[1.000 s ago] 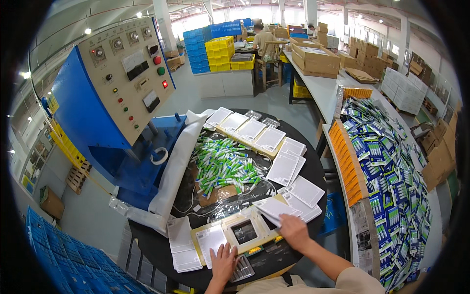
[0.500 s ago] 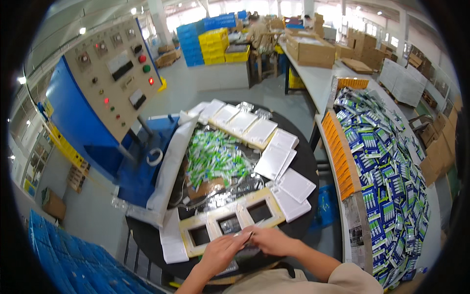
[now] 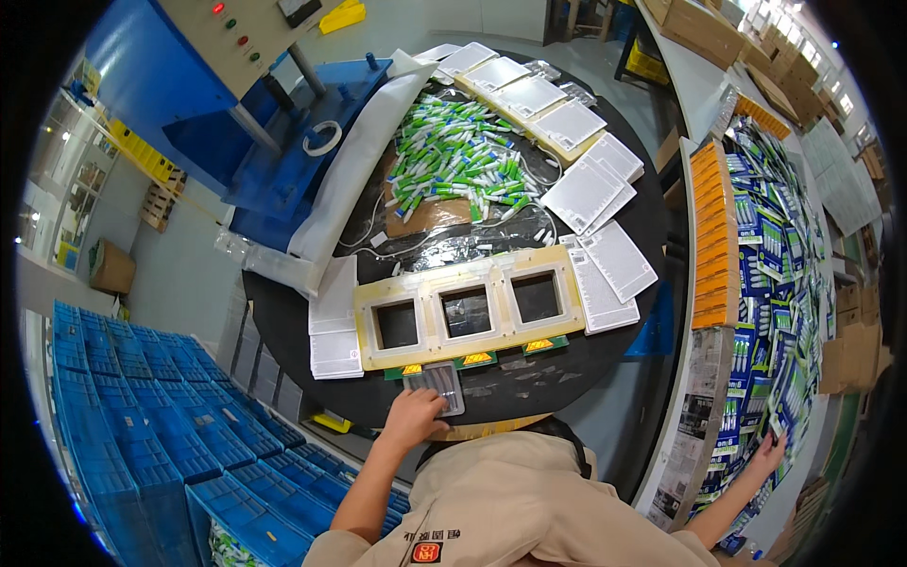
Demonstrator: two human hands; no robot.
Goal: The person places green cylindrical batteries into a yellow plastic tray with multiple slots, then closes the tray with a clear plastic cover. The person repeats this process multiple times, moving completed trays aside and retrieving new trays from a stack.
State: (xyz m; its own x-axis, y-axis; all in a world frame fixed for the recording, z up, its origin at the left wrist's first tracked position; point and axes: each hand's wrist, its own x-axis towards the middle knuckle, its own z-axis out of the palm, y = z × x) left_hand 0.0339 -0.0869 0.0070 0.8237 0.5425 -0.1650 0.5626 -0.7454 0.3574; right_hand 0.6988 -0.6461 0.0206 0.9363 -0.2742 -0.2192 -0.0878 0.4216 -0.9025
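Observation:
My left hand (image 3: 416,418) is at the near edge of the round black table (image 3: 515,392), its fingers closed on a clear plastic blister tray (image 3: 455,389) with moulded grooves. Far to the right, my right hand (image 3: 770,455) reaches over a heap of blue and green carded packs (image 3: 746,354). Its fingers are apart, close to a slightly blurred pack (image 3: 784,406); any contact is hard to make out. Just beyond the tray lies a pale yellow frame (image 3: 470,300) with three square openings. Green cards with yellow marks (image 3: 477,360) stick out under its near edge.
Green and white pen-like sticks (image 3: 453,161) are heaped mid-table, ringed by stacked white cards (image 3: 619,260). A blue press machine (image 3: 283,161) stands at left. Blue crates (image 3: 170,406) fill the lower left. An orange slatted edge (image 3: 713,236) borders the packs.
My hands were together at the table's near edge and are now parted: the left on the blister tray, the right out over the packs. The view has tilted downward.

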